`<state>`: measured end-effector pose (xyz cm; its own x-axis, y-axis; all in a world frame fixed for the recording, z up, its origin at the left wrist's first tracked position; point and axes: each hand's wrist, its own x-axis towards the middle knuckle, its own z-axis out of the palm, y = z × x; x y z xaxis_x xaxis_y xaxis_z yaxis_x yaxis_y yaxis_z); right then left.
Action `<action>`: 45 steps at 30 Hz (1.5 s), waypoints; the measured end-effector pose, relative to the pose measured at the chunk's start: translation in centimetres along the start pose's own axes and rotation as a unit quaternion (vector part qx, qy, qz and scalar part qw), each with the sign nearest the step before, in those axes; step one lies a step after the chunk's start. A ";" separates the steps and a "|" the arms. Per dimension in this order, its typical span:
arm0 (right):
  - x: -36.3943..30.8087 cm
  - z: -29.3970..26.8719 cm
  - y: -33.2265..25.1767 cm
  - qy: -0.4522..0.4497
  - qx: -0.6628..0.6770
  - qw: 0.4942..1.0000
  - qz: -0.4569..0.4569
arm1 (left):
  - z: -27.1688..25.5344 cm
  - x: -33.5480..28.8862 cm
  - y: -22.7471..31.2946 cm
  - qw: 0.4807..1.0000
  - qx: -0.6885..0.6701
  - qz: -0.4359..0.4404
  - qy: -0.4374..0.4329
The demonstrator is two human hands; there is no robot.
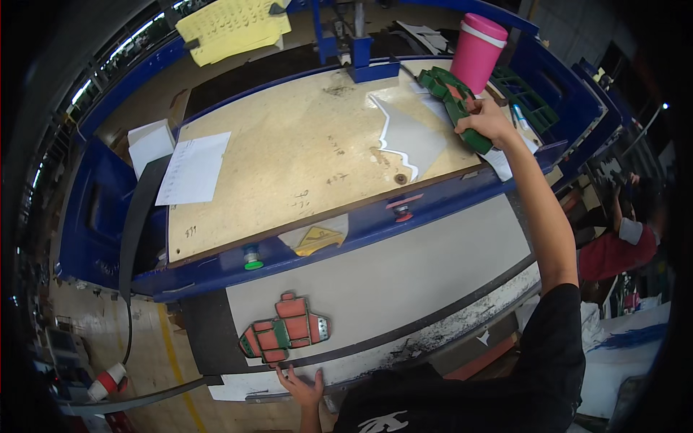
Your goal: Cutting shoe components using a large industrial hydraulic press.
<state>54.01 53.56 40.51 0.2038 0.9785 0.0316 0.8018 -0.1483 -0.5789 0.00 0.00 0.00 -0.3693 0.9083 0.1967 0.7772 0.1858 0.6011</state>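
The green, red-padded block [453,107] was grasped at one end by the right hand [489,123] beside the pale wooden board [274,151], so tipping was risked; the flat red-and-green block [281,330] on grey sheeting [404,267] could be skewed if nudged by the empty left hand [304,390].

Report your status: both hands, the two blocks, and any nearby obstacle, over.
Right hand grips green block. Left hand open beside red-and-green block on grey sheet, contact unclear. Pink container close to green block.

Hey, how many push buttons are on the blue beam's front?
2: a green button on the left, above the red-and-green die, and a red button farther right. The right forearm could hide others.
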 end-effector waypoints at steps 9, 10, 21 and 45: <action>-3.8 -11.3 2.9 -0.099 0.514 0.852 0.000 | -1.2 1.3 2.0 0.994 0.094 0.055 0.030; -5.3 -12.3 2.9 -0.085 0.506 0.858 -0.014 | -1.4 1.4 2.5 0.994 0.087 0.057 0.029; -35.0 -4.5 5.3 0.059 0.771 0.632 -0.058 | -1.0 14.6 24.1 0.891 -0.386 0.189 -0.146; -82.3 20.9 16.7 0.388 0.704 0.590 0.071 | -0.3 -7.6 48.9 0.548 -0.317 0.275 -0.724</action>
<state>38.85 -26.49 11.17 0.8475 0.5284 -0.0512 -0.4047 0.5808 -0.7063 40.64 2.12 28.13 0.9795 0.1920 -0.0615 0.0658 -0.0161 0.9977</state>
